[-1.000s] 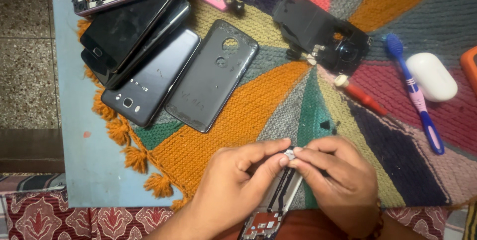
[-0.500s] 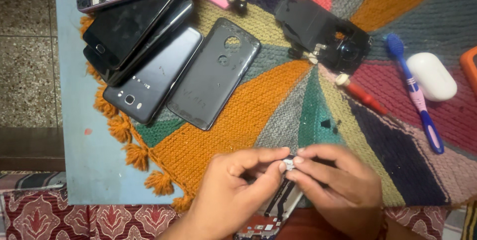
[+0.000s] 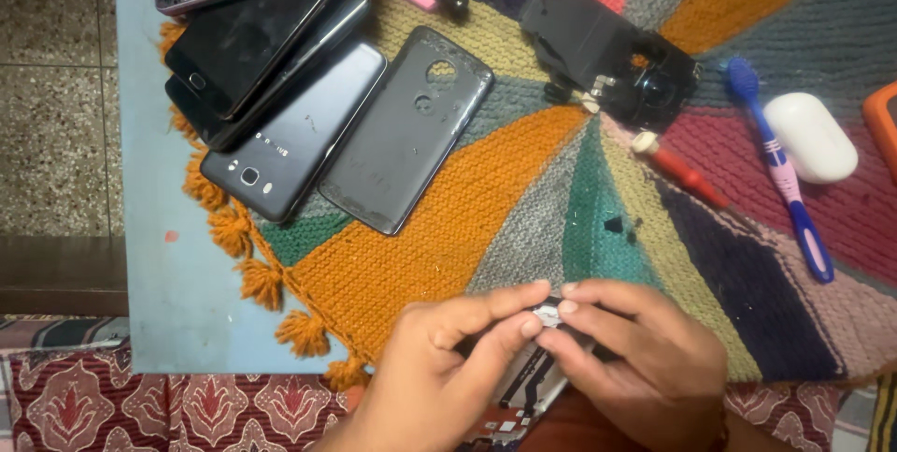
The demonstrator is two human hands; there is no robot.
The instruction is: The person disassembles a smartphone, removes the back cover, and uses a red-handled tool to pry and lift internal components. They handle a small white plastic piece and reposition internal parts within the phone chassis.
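Fingertips of both hands meet over a small silvery part point(image 3: 547, 314) at the near edge of the table: the left hand point(image 3: 439, 373) has thumb and forefinger nearly closed, pinching the part from its side, and the right hand point(image 3: 645, 363) has thumb and first finger drawn tight on the same piece from the other side, the remaining fingers curled loosely under. The part sits at the upper end of an opened phone body point(image 3: 528, 387), whose exposed inside shows between and below the two hands and hangs past the table's front edge toward the lap; how firmly either hand grips is not clear. Around the hands the knitted mat point(image 3: 448, 228) lies flat and bare, giving open room on the orange and grey wedges straight ahead, and its tasselled border ends on the pale blue tabletop point(image 3: 173, 293), which runs free to its left and front edges. Farther off, well apart from the hands, a dark back cover point(image 3: 406, 129) lies beside a stack of phones point(image 3: 271, 87). A black charger block point(image 3: 607, 55), a red-handled screwdriver point(image 3: 682, 172), a blue toothbrush point(image 3: 780, 167) and a white earbud case point(image 3: 811, 137) crowd the far right.
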